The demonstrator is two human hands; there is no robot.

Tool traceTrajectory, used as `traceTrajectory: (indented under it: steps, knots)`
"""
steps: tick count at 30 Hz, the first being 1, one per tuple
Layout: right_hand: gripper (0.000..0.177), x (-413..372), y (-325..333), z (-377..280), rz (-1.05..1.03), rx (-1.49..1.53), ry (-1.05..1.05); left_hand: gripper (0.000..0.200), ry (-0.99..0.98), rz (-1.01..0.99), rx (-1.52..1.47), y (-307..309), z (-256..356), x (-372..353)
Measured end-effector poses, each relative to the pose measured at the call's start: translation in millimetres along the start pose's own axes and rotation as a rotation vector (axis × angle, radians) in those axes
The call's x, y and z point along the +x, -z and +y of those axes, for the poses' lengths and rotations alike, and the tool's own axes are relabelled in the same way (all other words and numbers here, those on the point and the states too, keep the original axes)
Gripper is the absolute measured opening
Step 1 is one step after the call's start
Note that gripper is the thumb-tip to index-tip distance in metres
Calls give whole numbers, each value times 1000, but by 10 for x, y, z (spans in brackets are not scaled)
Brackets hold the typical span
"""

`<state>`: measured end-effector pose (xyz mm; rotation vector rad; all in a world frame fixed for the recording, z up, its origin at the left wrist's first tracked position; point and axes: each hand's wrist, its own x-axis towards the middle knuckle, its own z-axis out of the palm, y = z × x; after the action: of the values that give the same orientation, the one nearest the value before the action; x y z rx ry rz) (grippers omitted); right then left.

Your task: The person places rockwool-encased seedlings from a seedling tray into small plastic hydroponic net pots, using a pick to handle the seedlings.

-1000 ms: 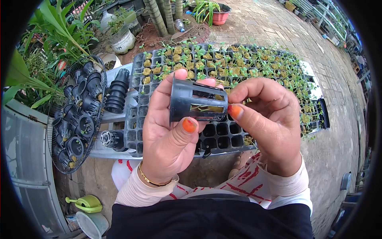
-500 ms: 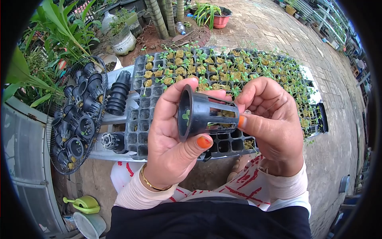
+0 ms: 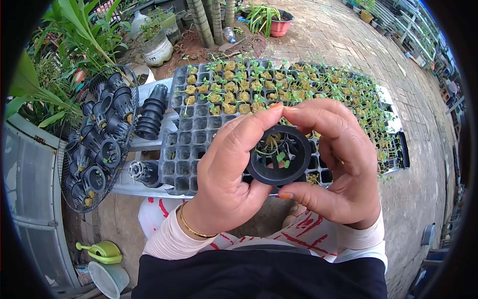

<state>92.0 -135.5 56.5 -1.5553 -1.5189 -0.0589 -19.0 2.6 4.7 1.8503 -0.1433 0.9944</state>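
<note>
A black net pot (image 3: 257,168) is tipped so its round mouth faces me. Inside it a small seedling (image 3: 282,160) with green leaves and a pale stem shows, with a brownish plug (image 3: 273,140) deeper in. My left hand (image 3: 229,169) grips the pot from the left, thumb below the rim and index finger arched over it. My right hand (image 3: 343,164) curls around the other side, its index fingertip meeting the left one above and its thumb by the lower rim. Behind the pot, parts of the seedling tray (image 3: 183,152) are hidden.
Seedlings in plugs (image 3: 244,95) fill much of the tray. At left, a wire basket (image 3: 135,102) holds several net pots, beside a stack of black pots (image 3: 151,117) and one lone net pot (image 3: 143,173). A green watering can (image 3: 106,252) and a pail (image 3: 107,279) stand on the ground.
The net pot has turned from lying sideways to showing its mouth towards me. My right hand has moved from the pot's slotted end to curl around its rim.
</note>
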Motion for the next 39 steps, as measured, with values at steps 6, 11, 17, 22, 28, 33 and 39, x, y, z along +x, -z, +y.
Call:
traceTrajectory:
  steps: [6,11,17,22,28,33,39]
  knots:
    - [75,-70,-53,35,93,312,-185,70,151,14,-279,-33,29,12]
    - [74,3,34,-17,244,870,-522,60,461,-17,-720,78,-17,54]
    - [70,0,23,-2,303,963,-584,34,686,-61,-828,81,27,43]
    - [69,10,10,-5,313,949,-565,33,690,-124,-815,86,-37,16]
    - [66,24,-27,9,336,945,-587,33,700,-126,-889,65,-61,-1]
    - [64,22,-26,-3,332,953,-563,34,713,-128,-907,61,-76,-7]
    - [62,4,-24,15,322,935,-566,33,745,-110,-932,59,-63,-9]
